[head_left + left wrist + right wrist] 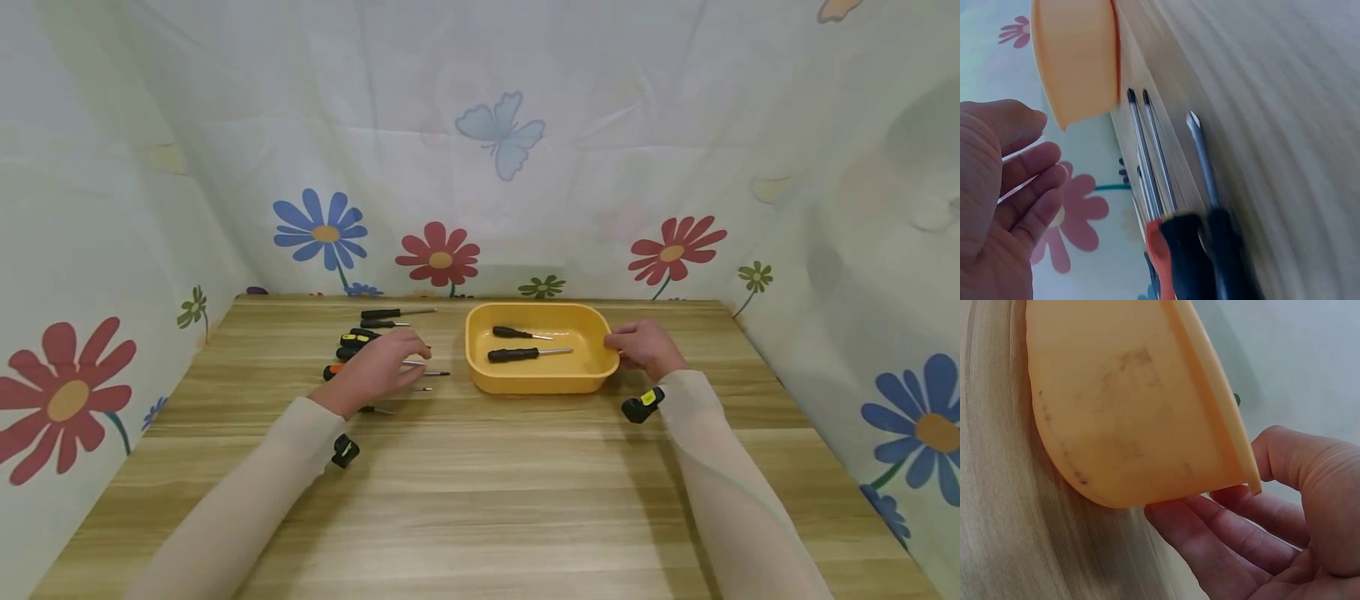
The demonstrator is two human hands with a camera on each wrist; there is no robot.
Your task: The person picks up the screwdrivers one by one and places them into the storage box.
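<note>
My left hand [381, 371] hovers over a group of screwdrivers on the left of the table, fingers loosely bent and holding nothing. In the left wrist view, an orange-handled screwdriver [1158, 250] and two dark-handled ones lie beside that hand, apart from it. Part of the group is hidden under the hand in the head view. A yellow plastic basin [540, 384] stands right of them. Inside it lie a longer black screwdriver [513, 355] and a shorter black one [510, 332]. My right hand [651, 348] pinches the basin's right end, thumb at the rim and fingers against the wall.
Two black-handled screwdrivers, one of them the far one [381, 314], lie near the table's back edge. A flowered curtain [405, 167] encloses the wooden table [487, 500] at the back and sides. Each wrist carries a small black camera [642, 407].
</note>
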